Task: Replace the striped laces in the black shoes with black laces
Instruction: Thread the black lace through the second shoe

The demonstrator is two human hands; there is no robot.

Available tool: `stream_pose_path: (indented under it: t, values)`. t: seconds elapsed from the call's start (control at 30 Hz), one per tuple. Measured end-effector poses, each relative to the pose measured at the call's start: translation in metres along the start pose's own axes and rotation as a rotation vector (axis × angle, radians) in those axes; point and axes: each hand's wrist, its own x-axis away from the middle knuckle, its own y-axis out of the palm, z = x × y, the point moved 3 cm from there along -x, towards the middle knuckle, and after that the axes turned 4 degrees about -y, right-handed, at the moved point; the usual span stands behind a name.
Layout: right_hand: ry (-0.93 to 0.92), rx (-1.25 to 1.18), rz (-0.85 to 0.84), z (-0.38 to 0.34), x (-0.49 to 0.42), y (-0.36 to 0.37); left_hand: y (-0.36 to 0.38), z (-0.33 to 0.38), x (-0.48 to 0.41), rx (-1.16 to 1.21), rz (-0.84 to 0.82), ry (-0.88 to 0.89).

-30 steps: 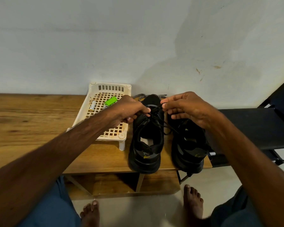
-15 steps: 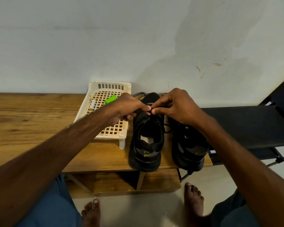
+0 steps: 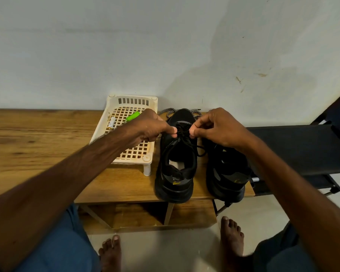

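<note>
We see a wooden surface point(image 3: 37, 144) carrying two black shoes side by side, heels at its near edge and toes toward the wall. The left shoe point(image 3: 175, 185) stands just beside a white plastic basket point(image 3: 133, 99). The right shoe point(image 3: 226, 181) is partly covered by the right forearm, so we cannot tell how it is laced.

The left hand point(image 3: 151, 128) and right hand point(image 3: 218, 128) meet over the front of the left shoe. Each pinches the black lace point(image 3: 183, 130) between thumb and forefinger, with the other fingers curled. The lace is on that shoe, and one loose loop trails into the gap between the shoes.

The striped laces point(image 3: 169, 111) lie behind the left shoe's toe, partly hidden by the shoe and both hands.

In the basket lie a battery point(image 3: 111, 122) and a green object point(image 3: 133, 116) that we cannot identify.
</note>
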Motion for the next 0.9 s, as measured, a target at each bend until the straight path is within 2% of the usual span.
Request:
stream_pose_path:
  t: [0.27, 0.9]
  values:
    - [0.054, 0.014, 0.026, -0.0014, 0.0052, 0.0035, 0.0026, 0.0012, -0.0022, -0.127, 0.109, 0.013]
    - [0.149, -0.017, 0.004, -0.0030, 0.0078, 0.0016, 0.0090, 0.0022, -0.0064, -0.222, 0.157, 0.029]
